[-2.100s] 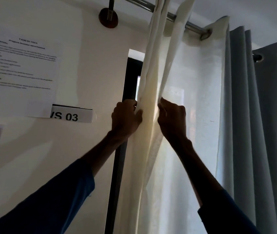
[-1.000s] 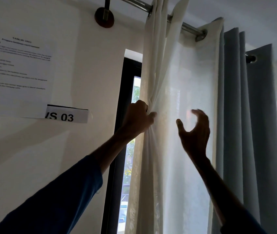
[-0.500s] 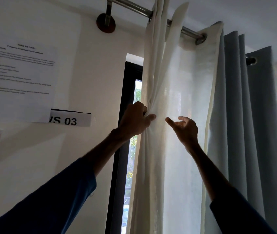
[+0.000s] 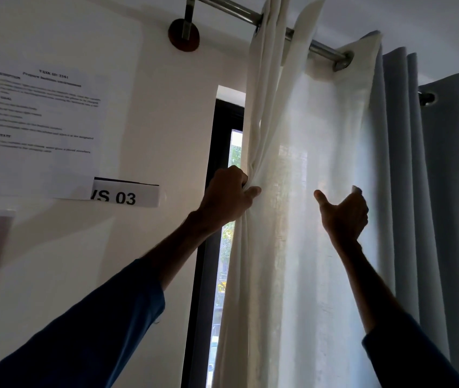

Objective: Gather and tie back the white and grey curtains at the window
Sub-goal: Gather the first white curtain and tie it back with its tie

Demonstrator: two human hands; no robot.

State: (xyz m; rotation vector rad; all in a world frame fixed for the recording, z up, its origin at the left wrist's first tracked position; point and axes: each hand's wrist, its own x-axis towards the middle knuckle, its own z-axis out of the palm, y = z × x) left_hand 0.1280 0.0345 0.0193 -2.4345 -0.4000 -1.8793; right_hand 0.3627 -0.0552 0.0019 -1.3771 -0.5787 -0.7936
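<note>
the white curtain [image 4: 306, 163] is hung from a metal rod [image 4: 231, 11] that runs across the 12 o'clock part of the view, and it falls from there down to 6 o'clock. its left folds are bunched into a narrow bundle, while the rest is spread flat and lit from behind. the grey curtain [image 4: 432, 191] hangs in straight pleats directly at 3 o'clock of the white one, its first pleat just beside the white edge, and no hand is on it.

the left hand [image 4: 226, 197] is raised to mid-height near the centre of the view. its fingers are curled tight round the bunched left folds of the white curtain, and the thumb is pressed along the cloth, pointing towards 3 o'clock.

the right hand [image 4: 344, 211] is held at 3 o'clock of the left hand, apart from it, in front of the flat part of the white curtain. its thumb is stuck out towards 9 o'clock, its fingers are loosely bent and nothing is seen enclosed in them. whether the fingertips touch the cloth cannot be told.

both forearms are bare, with dark blue sleeves [image 4: 96, 331] seen at 7 and 5 o'clock.

a dark window frame [image 4: 217, 135] is exposed at 9 o'clock of the bunched folds, with daylight and greenery seen in a narrow strip beside it. a round rod bracket [image 4: 184, 35] is fixed to the wall at 11 o'clock. a printed sheet [image 4: 40, 121] is stuck to the wall at 10 o'clock, and a label reading "s 03" [image 4: 126, 196] is placed at its lower right corner.
</note>
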